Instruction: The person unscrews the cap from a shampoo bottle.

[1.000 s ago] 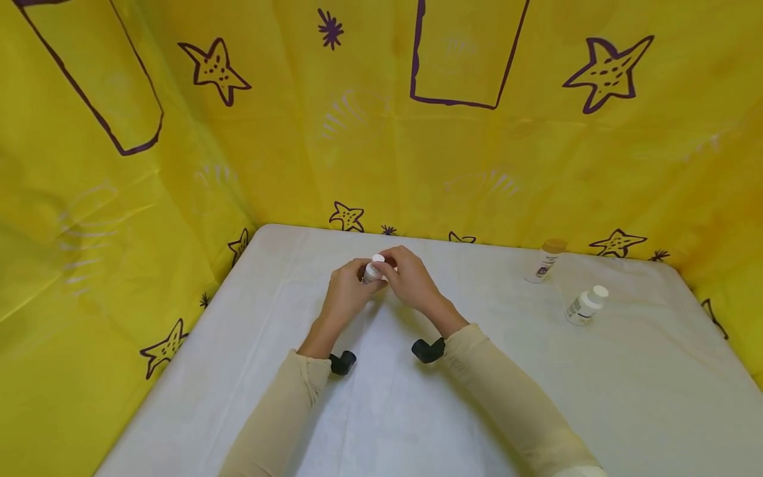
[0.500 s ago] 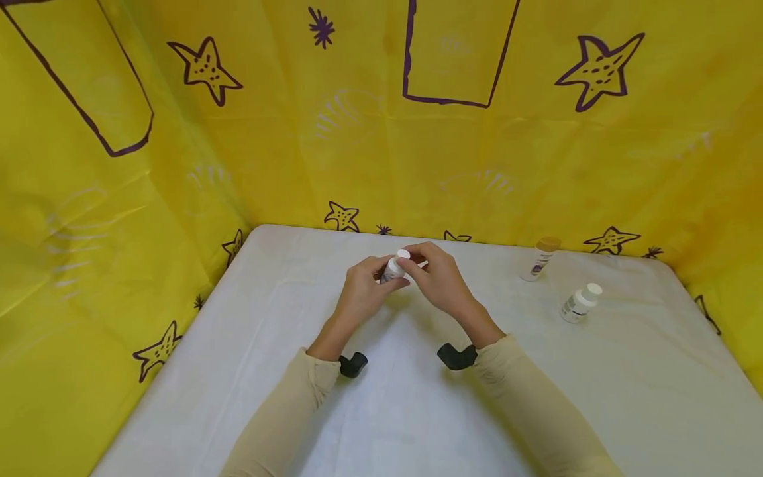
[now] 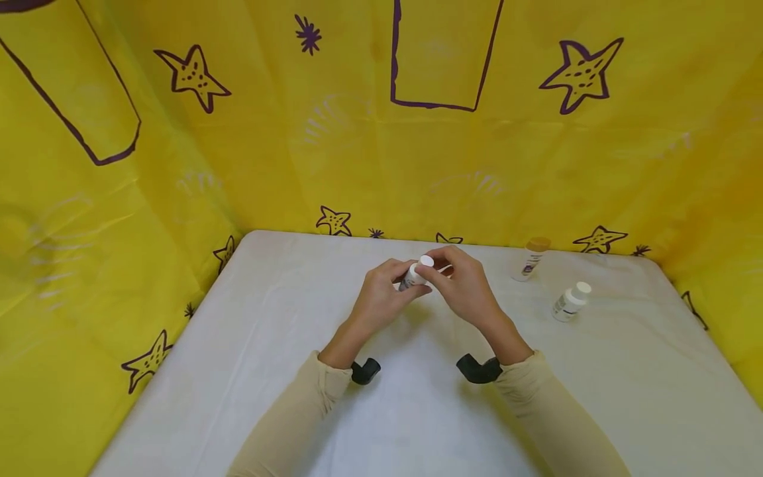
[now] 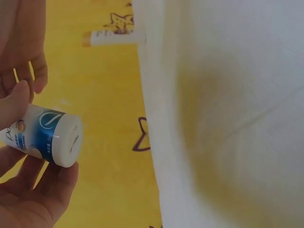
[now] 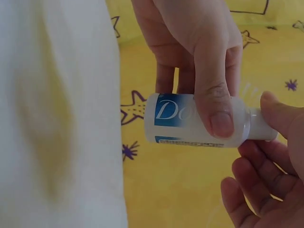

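Observation:
A small white bottle [image 3: 412,277] with a blue label is held tilted above the table. My left hand [image 3: 381,295] grips its body; in the right wrist view the left thumb lies across the label. The white cap [image 5: 261,127] sits at the bottle's neck. My right hand [image 3: 467,285] pinches that cap between thumb and fingers, while its other fingers are loosely bent. The left wrist view shows the bottle's round base [image 4: 70,141] facing the table side, with the cap out of sight there.
A slim bottle with an orange-brown cap [image 3: 530,261] stands at the table's back right. Nearer stands a white bottle [image 3: 570,303] with a white cap. The white-covered table [image 3: 286,371] is bounded by yellow patterned cloth [image 3: 268,152]. Dark mounts [image 3: 479,369] sit at both wrists.
Both hands have moved rightward across the view with the bottle between them. My left hand keeps hold of the body, and my right hand stays at the cap. The two standing bottles have not moved.

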The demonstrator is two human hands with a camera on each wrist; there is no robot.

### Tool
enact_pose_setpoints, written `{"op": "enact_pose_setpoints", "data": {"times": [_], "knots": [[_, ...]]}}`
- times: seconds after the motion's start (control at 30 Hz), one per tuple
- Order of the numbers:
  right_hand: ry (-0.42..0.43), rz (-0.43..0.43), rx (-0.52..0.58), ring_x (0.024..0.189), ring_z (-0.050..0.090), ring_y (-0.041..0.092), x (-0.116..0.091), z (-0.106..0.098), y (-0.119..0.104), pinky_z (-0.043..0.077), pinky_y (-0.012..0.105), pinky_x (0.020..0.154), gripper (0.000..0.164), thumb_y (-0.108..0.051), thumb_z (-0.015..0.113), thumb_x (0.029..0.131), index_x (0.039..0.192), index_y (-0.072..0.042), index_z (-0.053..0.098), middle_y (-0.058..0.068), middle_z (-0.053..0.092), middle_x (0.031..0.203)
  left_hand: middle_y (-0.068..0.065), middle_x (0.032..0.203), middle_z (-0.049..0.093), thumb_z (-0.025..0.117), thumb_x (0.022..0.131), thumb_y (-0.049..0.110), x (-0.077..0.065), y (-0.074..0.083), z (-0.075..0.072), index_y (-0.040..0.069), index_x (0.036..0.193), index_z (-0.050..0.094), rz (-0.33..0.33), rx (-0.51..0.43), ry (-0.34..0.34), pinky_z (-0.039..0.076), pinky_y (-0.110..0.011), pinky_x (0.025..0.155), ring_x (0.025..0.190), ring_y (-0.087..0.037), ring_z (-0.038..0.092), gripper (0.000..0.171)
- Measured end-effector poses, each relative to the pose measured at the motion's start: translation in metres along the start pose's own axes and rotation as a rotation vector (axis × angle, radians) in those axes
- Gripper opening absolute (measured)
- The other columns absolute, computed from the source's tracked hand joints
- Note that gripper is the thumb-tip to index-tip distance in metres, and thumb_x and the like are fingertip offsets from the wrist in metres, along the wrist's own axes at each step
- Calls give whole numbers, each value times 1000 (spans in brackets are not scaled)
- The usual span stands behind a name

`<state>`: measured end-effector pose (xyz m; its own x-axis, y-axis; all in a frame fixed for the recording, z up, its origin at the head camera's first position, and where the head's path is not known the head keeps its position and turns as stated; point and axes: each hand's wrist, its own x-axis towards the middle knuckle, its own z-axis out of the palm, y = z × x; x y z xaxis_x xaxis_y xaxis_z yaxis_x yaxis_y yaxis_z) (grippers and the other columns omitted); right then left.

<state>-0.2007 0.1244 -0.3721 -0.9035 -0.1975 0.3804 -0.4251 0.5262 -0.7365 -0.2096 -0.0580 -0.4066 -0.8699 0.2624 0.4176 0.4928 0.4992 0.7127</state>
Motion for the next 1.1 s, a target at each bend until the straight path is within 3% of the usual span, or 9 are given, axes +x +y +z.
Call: {"op": "enact_pose_setpoints", "data": {"times": [0.3, 0.47, 0.67, 0.87, 0.97, 1.1], "knots": [[81, -53, 19, 95, 69, 23, -10, -12, 6, 59, 36, 82, 27, -18, 77, 92, 113, -3, 69, 10, 70, 106, -3, 105, 72, 84, 85, 30, 7, 12, 7, 17, 118, 74, 84, 34, -62, 56, -36, 79, 91, -16, 63, 37], [127, -52, 16, 92, 68, 22, -15, -14, 10, 56, 26, 80, 25, -18, 77, 92, 112, -4, 70, 10, 70, 106, -2, 108, 71, 82, 87, 31, 12, 14, 8, 16, 122, 73, 106, 45, -114, 55, -31, 80, 93, -15, 63, 38], [191, -110, 7, 83, 64, 19, -18, -15, 17, 52, 17, 76, 22, -13, 77, 90, 109, -2, 71, 9, 69, 97, -3, 106, 72, 81, 88, 31, 16, 14, 12, 14, 120, 73, 133, 31, -158, 51, -24, 75, 89, -15, 63, 37], [224, -160, -45, 80, 60, 16, -19, -17, 22, 50, 19, 66, 21, -11, 79, 88, 106, -2, 71, 9, 67, 92, -2, 103, 71, 80, 89, 30, 19, 15, 16, 14, 118, 73, 134, -3, -189, 51, -25, 74, 87, -15, 61, 33], [219, -179, -60, 82, 58, 15, -20, -19, 22, 48, 19, 62, 22, -9, 78, 89, 108, -2, 73, 10, 68, 94, -2, 106, 71, 78, 91, 30, 21, 16, 16, 15, 120, 72, 111, -63, -234, 55, -26, 77, 89, -15, 61, 33], [171, -198, -47, 87, 57, 15, -20, -26, 19, 49, 17, 67, 24, -7, 74, 91, 114, -2, 74, 11, 70, 103, -2, 107, 71, 76, 93, 28, 24, 17, 14, 15, 119, 71, 55, -167, -316, 58, -24, 83, 91, -13, 64, 29]]}}
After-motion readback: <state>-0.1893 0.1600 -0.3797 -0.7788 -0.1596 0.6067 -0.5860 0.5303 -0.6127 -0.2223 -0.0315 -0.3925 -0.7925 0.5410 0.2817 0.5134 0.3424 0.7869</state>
